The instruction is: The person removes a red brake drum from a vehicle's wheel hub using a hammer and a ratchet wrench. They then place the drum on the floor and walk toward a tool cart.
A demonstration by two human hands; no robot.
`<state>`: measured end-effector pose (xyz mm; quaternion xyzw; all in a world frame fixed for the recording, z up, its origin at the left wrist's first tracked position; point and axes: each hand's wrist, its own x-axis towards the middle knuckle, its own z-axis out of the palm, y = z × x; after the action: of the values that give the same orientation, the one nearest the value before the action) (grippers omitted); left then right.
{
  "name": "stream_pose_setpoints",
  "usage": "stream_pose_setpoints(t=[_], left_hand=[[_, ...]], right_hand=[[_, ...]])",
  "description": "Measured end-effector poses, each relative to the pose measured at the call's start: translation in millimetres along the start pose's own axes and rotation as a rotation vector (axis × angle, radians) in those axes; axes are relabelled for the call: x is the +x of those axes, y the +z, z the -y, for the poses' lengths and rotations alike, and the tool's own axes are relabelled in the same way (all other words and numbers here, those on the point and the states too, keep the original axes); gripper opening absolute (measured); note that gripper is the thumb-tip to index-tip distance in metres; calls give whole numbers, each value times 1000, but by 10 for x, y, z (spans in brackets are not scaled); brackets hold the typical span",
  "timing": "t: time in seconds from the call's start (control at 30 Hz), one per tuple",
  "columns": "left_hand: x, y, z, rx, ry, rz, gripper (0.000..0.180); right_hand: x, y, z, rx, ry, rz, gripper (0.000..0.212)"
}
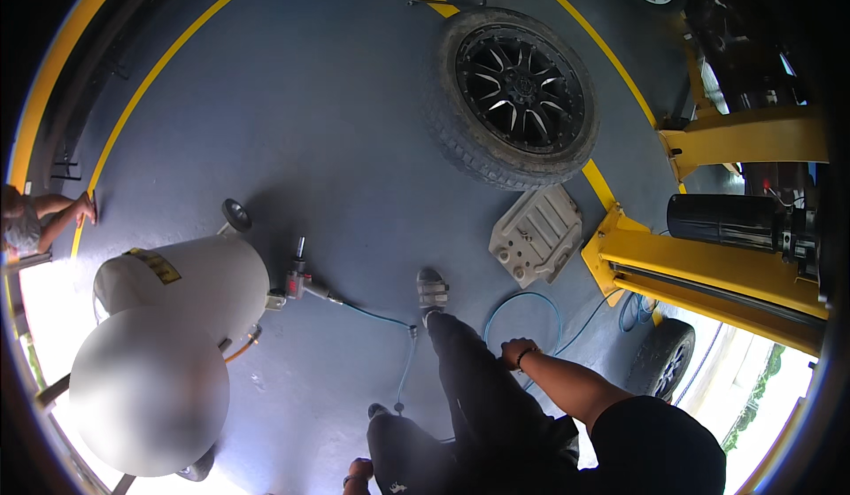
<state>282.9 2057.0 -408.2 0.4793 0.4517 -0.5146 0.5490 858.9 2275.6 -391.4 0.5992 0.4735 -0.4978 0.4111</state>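
Observation:
My right hand (517, 353) hangs beside my right leg with its fingers curled closed and a dark bracelet at the wrist. I see nothing in it. Close by, a blue air hose (559, 320) lies looped on the floor. My left hand (359, 468) is low at the bottom edge, also curled closed, with a dark band at the wrist; nothing shows in it. Farther off to the left lies a red and grey impact wrench (299, 281) with a long socket, joined to the hose. Both hands are apart from the wrench.
A large wheel (522, 88) lies ahead beside a ribbed beige metal panel (537, 236). On the right stand a yellow lift post (708, 269) and another tyre (662, 359). A white tank (212, 278) on wheels is at left, partly behind a blurred round patch. Another person (44, 216) is at far left.

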Motion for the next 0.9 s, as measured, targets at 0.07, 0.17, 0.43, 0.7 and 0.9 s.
stream_pose_setpoints(t=[0.07, 0.17, 0.43, 0.7, 0.9], left_hand=[[-56, -369, -401, -1055, -97, -79, 43], [-234, -857, -952, -913, -219, -333, 42], [-636, -3072, -1442, -838, -105, -530, 40], [-1140, -5512, -1130, -436, -172, -634, 39], [-1421, -7786, -1623, -886, 260, -520, 37]], right_hand=[[166, -432, -46, 328, -62, 0, 54], [454, -579, -98, 553, -107, 69, 58], [621, -2171, 13, 688, -104, 351, 79], [1082, -4944, 150, 928, -48, -12, 61], [1041, -6723, 614, 961, -355, -378, 49]])
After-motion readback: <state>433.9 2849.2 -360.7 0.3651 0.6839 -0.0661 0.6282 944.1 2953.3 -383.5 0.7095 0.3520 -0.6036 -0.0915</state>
